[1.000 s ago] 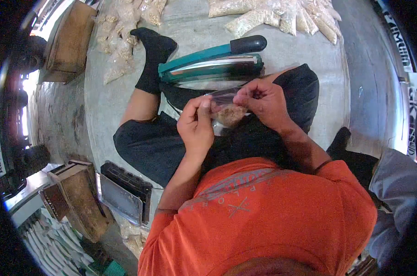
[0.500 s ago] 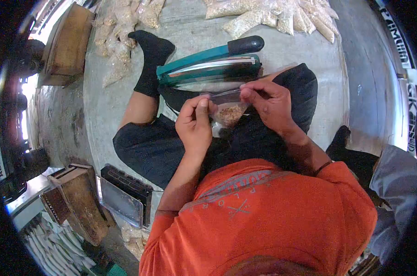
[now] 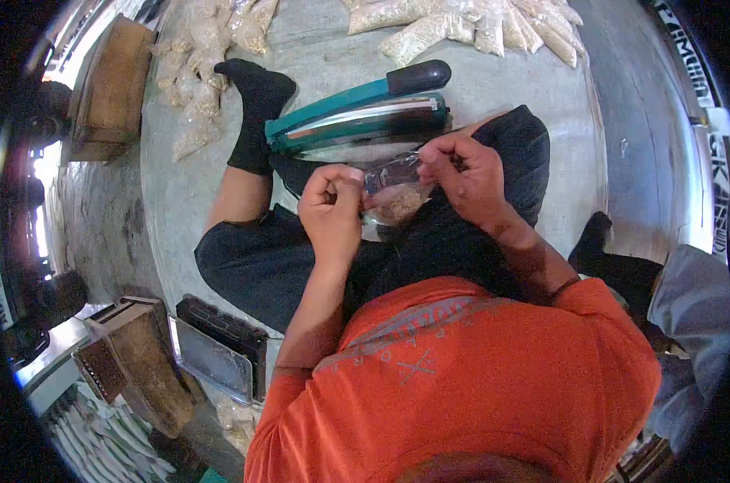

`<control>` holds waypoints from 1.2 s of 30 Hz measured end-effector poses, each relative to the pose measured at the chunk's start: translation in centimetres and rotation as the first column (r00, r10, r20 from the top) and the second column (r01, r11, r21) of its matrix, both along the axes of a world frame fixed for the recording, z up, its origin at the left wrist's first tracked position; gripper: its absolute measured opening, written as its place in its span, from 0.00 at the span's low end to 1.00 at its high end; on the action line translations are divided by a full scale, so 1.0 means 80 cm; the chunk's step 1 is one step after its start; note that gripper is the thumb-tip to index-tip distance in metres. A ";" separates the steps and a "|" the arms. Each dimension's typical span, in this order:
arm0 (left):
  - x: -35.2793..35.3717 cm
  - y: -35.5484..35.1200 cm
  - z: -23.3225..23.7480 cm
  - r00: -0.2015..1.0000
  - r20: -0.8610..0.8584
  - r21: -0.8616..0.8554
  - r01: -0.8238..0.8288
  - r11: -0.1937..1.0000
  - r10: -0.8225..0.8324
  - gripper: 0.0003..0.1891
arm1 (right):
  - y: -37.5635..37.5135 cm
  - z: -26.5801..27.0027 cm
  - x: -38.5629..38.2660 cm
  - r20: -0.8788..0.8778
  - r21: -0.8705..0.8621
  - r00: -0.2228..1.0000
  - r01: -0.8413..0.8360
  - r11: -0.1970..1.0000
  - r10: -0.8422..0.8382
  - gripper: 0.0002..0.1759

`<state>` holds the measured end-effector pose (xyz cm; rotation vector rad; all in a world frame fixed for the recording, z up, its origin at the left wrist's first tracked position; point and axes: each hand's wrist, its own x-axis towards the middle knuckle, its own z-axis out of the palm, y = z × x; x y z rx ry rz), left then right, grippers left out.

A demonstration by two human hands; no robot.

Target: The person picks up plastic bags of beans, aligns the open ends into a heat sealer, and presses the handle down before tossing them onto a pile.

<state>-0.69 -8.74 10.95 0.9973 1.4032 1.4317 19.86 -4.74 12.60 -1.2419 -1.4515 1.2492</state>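
Note:
A small clear plastic bag hangs between my hands above my lap, with a pale brownish, crumbly filling at its bottom. My left hand pinches the bag's upper left edge between thumb and fingers. At the upper right corner, my right hand grips the plastic the same way. Just beyond the bag lies a teal hand-lever bag sealer with a black handle grip, its arm raised a little from the base. The bag and the sealer are apart.
Filled clear bags lie in a heap at the far right of the pale mat; more bags are at the far left. Wooden boxes stand along the left. A dark tray-like case is by my left knee. Another person's leg is at right.
Both hands have shifted slightly left. The bag's top is stretched wider between them, and its filling has settled lower. The whole view has also moved a little.

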 end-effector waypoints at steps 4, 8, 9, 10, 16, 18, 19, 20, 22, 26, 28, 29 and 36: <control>0.006 0.010 0.006 0.999 0.036 0.044 -0.007 0.999 0.005 0.07 | 0.002 -0.002 -0.003 -0.027 0.077 0.999 -0.033 0.997 0.035 0.08; 0.013 0.013 0.001 0.999 0.014 0.067 -0.049 0.997 0.048 0.06 | 0.007 -0.002 -0.005 0.065 0.018 0.998 -0.015 1.000 0.014 0.09; 0.015 0.013 0.000 0.997 -0.012 0.107 -0.070 0.992 0.072 0.06 | 0.007 0.001 -0.006 0.055 -0.008 0.998 0.010 1.000 -0.009 0.10; 0.015 0.014 -0.002 0.997 -0.010 0.106 -0.069 0.992 0.071 0.06 | 0.008 0.002 -0.008 0.045 -0.033 0.998 0.033 0.999 -0.032 0.12; 0.021 0.009 -0.002 0.999 -0.015 0.170 -0.037 0.985 0.041 0.07 | 0.008 -0.016 -0.029 -0.216 0.062 0.967 0.152 0.987 -0.135 0.11; 0.022 0.006 -0.004 0.999 -0.035 0.175 -0.003 0.985 0.010 0.08 | 0.008 -0.011 -0.014 -0.147 -0.006 0.989 0.018 1.000 -0.019 0.12; 0.023 0.007 -0.003 0.999 -0.033 0.177 0.001 0.984 0.005 0.08 | 0.010 -0.006 -0.007 -0.087 -0.080 0.990 -0.114 0.990 0.107 0.13; 0.023 0.007 0.000 1.000 -0.030 0.170 -0.002 0.985 0.008 0.08 | 0.012 0.000 -0.004 -0.085 -0.080 0.991 -0.111 0.991 0.105 0.13; 0.023 0.005 0.000 1.000 -0.028 0.160 -0.009 0.987 0.014 0.08 | 0.013 0.009 -0.003 -0.264 -0.272 0.964 -0.065 0.960 -0.009 0.15; 0.018 0.011 -0.006 0.999 0.023 0.151 -0.052 0.987 0.049 0.08 | 0.017 0.006 -0.005 -0.235 -0.244 0.971 -0.021 0.970 -0.038 0.15; 0.016 0.011 -0.007 0.998 0.035 0.156 -0.053 0.986 0.048 0.08 | 0.011 0.006 -0.018 -0.303 0.008 0.953 0.022 1.000 -0.019 0.16; 0.016 0.011 -0.007 0.999 0.029 0.156 -0.050 0.987 0.046 0.08 | 0.011 0.004 -0.017 -0.303 0.006 0.953 0.022 1.000 -0.019 0.16; 0.010 0.017 -0.011 0.988 0.152 0.056 0.011 0.998 -0.020 0.10 | 0.018 -0.022 -0.008 -0.350 -0.208 0.936 -0.116 0.971 0.037 0.16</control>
